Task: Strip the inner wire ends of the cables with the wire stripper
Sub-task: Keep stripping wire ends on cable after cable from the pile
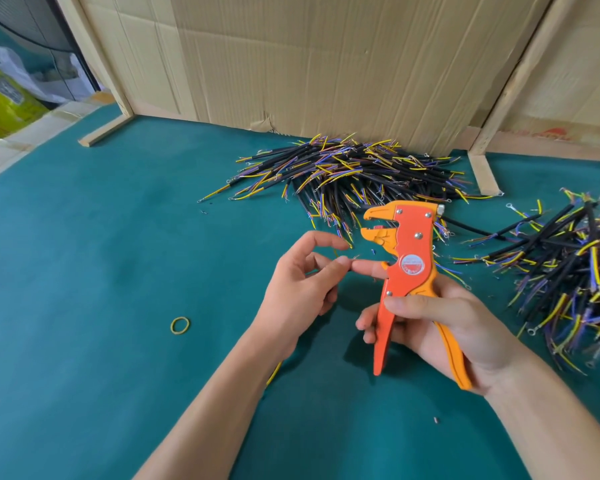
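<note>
My right hand (pixel 440 327) is curled around the two handles of the orange wire stripper (pixel 404 271), thumb across the front near the pivot, fingers wrapped behind; the tool stands upright with its beak-shaped head pointing left and its jaws parted; the handles splay downward past my palm. My left hand (pixel 302 285) hovers just beside it at the same height; thumb and a finger are pressed together as if pinching something tiny, though I cannot tell whether anything lies between them; the index finger arches loosely above, and one fingertip of my right hand reaches across to meet the pinch. Below my left forearm a short yellow wire (pixel 274 372) peeks out on the green worktop (pixel 84 271); a yellow rubber band (pixel 180 325) lies flat to the left of that arm, well apart from everything else; a small grey scrap (pixel 436 420) sits near my right forearm. Farther off, a heap of black cables (pixel 354 168) with yellow, blue and purple inner wires sprawls behind the stripper's head; a second heap (pixel 568 268) spreads at the right edge, some ends carrying ring terminals. Beyond both, a creased cardboard sheet (pixel 309 64) stands against the back of the worktop, framed by pale wooden strips (pixel 108 129).
</note>
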